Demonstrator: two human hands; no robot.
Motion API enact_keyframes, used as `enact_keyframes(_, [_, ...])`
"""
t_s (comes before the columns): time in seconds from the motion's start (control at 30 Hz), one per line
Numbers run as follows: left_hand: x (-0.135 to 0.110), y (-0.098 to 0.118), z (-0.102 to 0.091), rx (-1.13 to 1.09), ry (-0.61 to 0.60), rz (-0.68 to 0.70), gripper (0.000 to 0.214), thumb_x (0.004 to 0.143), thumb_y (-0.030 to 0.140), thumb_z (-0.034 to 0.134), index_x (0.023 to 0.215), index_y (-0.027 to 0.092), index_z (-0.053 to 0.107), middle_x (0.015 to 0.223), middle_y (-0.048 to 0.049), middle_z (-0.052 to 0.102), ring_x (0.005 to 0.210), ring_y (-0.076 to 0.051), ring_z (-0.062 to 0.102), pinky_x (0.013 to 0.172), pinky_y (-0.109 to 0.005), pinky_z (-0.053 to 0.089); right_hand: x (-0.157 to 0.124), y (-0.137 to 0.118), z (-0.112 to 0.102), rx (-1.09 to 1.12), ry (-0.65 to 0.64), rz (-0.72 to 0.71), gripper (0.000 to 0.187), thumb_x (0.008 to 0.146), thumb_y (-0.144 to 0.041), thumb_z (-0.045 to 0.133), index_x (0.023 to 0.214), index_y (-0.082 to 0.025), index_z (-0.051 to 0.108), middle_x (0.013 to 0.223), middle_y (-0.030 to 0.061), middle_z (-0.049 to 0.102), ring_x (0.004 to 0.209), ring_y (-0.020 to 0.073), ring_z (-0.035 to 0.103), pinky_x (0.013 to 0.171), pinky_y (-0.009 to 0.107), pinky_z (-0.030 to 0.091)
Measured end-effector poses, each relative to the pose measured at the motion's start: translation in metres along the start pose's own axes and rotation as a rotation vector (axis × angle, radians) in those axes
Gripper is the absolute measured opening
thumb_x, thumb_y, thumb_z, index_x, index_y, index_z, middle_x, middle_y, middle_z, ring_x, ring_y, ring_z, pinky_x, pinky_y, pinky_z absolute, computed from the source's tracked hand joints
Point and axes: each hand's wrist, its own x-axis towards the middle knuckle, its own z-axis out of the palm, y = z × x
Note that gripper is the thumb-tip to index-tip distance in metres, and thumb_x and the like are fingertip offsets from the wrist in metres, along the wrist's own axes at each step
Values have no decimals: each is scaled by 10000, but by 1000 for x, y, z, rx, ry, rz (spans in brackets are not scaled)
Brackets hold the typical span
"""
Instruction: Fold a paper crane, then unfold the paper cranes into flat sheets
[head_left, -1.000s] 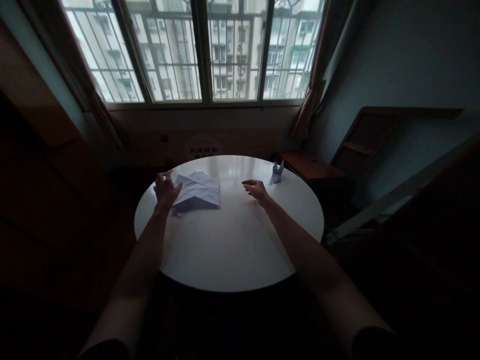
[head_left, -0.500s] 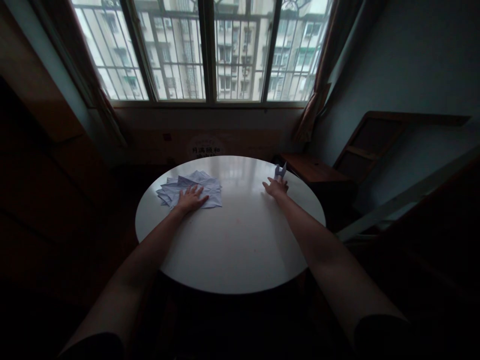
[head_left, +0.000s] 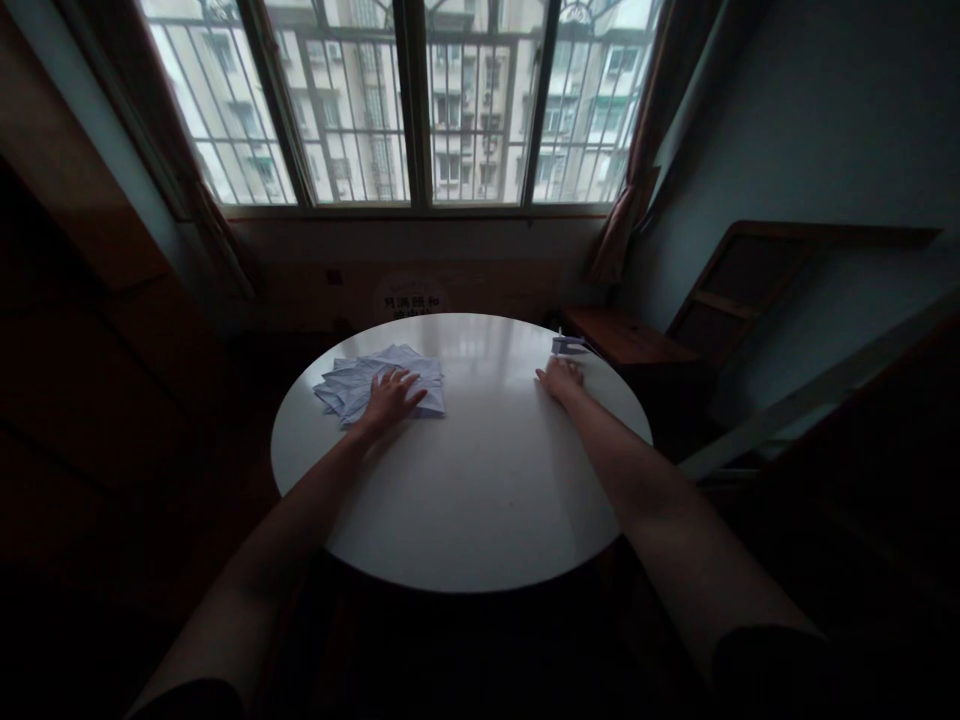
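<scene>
On the left part of the round white table (head_left: 480, 500) lies a loose, overlapping pile of pale paper sheets (head_left: 351, 378). My left hand (head_left: 391, 396) rests over the right side of this pile, fingers spread. Toward the far right rim is a small folded paper piece (head_left: 571, 346), pale with darker shaded faces and one thin tip pointing up. Just in front of it is my right hand (head_left: 561, 378), low over the tabletop, thumb stretched to the left and the other fingers partly bent toward the paper. Whether those fingertips touch it is hard to see.
Beyond the table stand a low brown wooden cabinet (head_left: 626, 338) at the right and a printed cardboard panel (head_left: 480, 285) under the barred window (head_left: 420, 110). A wooden frame (head_left: 731, 285) leans against the right wall. Both sides of the room are dark.
The folded paper piece has gone from two upright points to a lower, sideways position near the rim. My right hand has shifted slightly right; my left hand has moved slightly right over the pile.
</scene>
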Motion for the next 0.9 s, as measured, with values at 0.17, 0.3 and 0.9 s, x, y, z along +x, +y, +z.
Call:
enact_keyframes(0.17, [8,13,3,-493,89,79,417,848,434,611,1172,175,649,1202,-146,647,1184,-298,556,1050,-502,398,-12,-40,-18,419,225,-186,347,908,-274,463,1153,-121,655,1190,168,661,1123,270,607,959,365,445])
enact_keyframes(0.3, [11,30,0,-1065,1,-80,687,739,522,717,1275,126,550,1208,-191,636,1092,-300,625,910,-452,509,-36,-88,-30,948,292,-383,340,875,-361,470,916,-145,729,889,92,745,875,221,687,784,316,511])
enact_keyframes(0.9, [-3,61,-34,-1675,-136,-273,615,779,642,622,1271,283,539,1202,-92,661,919,-269,702,726,-354,553,-106,-109,3,1068,72,-684,317,831,-444,588,772,-166,731,718,54,706,658,173,632,648,303,483])
